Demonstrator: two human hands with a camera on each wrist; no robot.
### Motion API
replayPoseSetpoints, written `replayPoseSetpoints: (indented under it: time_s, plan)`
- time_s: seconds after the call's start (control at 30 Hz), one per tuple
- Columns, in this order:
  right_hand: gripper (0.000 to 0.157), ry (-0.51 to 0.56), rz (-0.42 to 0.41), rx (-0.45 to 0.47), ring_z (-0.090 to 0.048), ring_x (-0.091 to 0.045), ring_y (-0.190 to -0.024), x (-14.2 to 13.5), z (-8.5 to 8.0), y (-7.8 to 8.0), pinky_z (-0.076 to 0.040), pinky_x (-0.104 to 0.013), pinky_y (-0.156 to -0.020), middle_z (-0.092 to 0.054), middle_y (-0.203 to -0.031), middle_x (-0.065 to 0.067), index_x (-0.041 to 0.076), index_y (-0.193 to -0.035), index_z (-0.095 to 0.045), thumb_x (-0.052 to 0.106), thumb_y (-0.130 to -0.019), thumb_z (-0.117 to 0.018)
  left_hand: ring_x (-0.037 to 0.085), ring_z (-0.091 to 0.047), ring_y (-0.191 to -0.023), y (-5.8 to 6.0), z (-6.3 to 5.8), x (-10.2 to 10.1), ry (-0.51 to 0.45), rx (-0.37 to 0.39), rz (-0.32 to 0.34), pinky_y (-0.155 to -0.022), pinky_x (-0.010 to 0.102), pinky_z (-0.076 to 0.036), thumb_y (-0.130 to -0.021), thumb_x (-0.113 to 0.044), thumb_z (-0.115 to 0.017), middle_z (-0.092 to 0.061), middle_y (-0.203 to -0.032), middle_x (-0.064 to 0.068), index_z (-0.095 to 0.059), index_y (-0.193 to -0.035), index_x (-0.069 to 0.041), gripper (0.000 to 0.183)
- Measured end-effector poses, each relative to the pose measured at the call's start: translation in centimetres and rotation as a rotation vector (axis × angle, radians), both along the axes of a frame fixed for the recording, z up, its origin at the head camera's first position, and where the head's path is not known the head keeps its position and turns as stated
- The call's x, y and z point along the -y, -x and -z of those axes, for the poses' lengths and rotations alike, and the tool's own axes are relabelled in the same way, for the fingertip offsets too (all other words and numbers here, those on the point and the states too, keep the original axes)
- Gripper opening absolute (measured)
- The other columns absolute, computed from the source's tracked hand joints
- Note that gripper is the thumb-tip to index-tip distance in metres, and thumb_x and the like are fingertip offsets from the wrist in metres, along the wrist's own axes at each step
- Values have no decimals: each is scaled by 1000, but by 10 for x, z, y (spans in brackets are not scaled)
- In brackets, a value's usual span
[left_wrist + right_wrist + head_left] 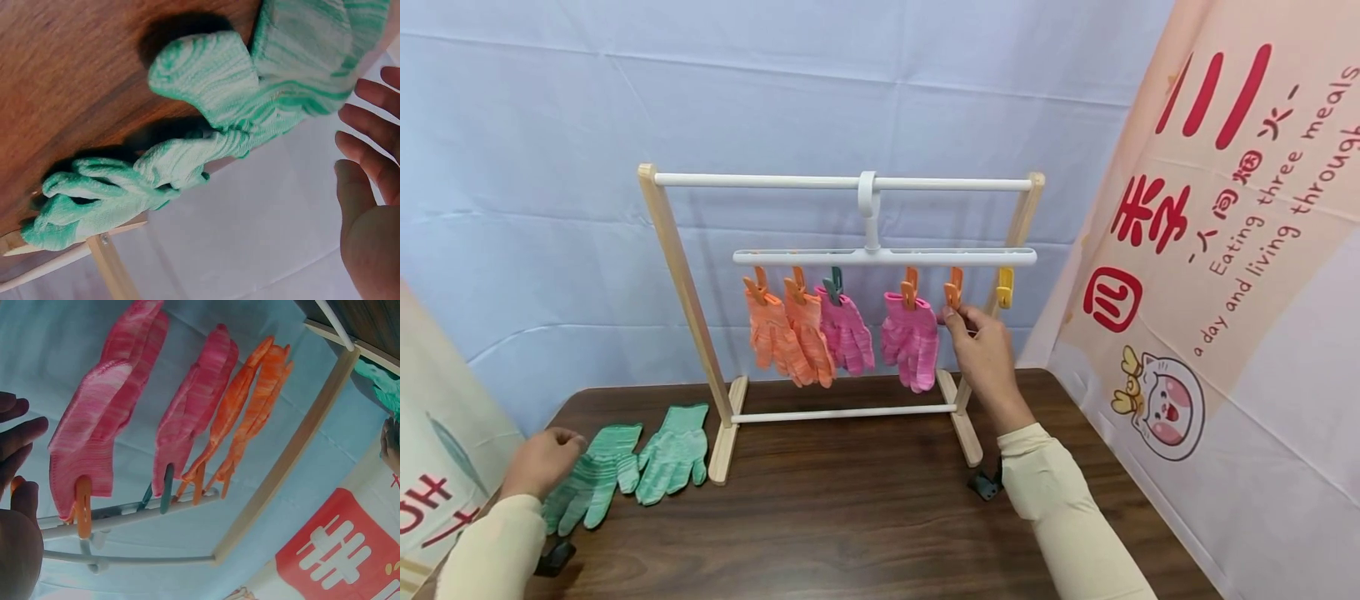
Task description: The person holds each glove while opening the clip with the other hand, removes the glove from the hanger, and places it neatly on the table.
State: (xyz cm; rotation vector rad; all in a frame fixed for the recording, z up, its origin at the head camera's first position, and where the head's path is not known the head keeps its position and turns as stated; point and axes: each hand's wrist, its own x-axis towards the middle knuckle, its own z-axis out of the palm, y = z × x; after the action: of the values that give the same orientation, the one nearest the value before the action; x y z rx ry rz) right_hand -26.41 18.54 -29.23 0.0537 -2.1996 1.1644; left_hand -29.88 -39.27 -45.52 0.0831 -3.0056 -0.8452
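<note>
My right hand (987, 346) is raised to an orange clothespin (953, 287), its thumb and fingers around the pin's lower end; no glove hangs from this pin. In the right wrist view, only the orange tip (17, 483) shows between thumb and fingers. Left of it, a pink glove (912, 346) hangs from another orange clothespin (909, 292). My left hand (544, 462) hovers over a green-and-white glove (598, 475) on the table, fingers loosely bent and apart from it in the left wrist view. A second green-and-white glove (673, 458) lies beside it.
A white hanger (812, 257) hooks over the top bar (760, 181) of a wooden rack (681, 275). It also carries two orange gloves (767, 329), a second pink glove (847, 333) on a dark green clothespin (834, 285), and a yellow clothespin (1005, 287) at the right end.
</note>
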Motion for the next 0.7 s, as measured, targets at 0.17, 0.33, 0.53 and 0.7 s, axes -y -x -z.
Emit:
replayPoseSetpoints:
  time_s: [0.17,0.33,0.53,0.7]
  plan:
    - [34,20,4,2,-62,-19,-85,3,0,0,-45,-36,-68,-68,-95,-8,10,-94,-71,38,-92,-52,41,-54,-84,-3,-9,-15,27,-114,-13,-55,39,-41,-97,-41,-33,-53,-109,32,-49,-119,8,56]
    - [34,40,-3,9,-61,-20,-90,5,1,0,-45,-38,-75,-68,-99,-8,12,-97,-71,39,-92,-51,40,-54,-84,-6,-22,-37,15,-183,37,-55,39,-41,-97,-42,-36,-54,-109,30,-53,-118,5,54]
    - [37,37,-21,21,-61,-22,-95,5,2,0,-46,-41,-78,-67,-101,-10,12,-99,-71,41,-93,-48,37,-56,-87,-8,-32,-66,-5,-209,98,-58,40,-43,-96,-45,-36,-57,-109,24,-56,-118,-3,51]
    - [37,34,-23,17,-61,-22,-96,5,3,0,-46,-41,-79,-67,-101,-9,13,-99,-71,41,-94,-47,27,-57,-78,-11,-41,-90,-37,-208,141,-57,36,-42,-95,-46,-38,-61,-101,16,-57,-116,-9,46]
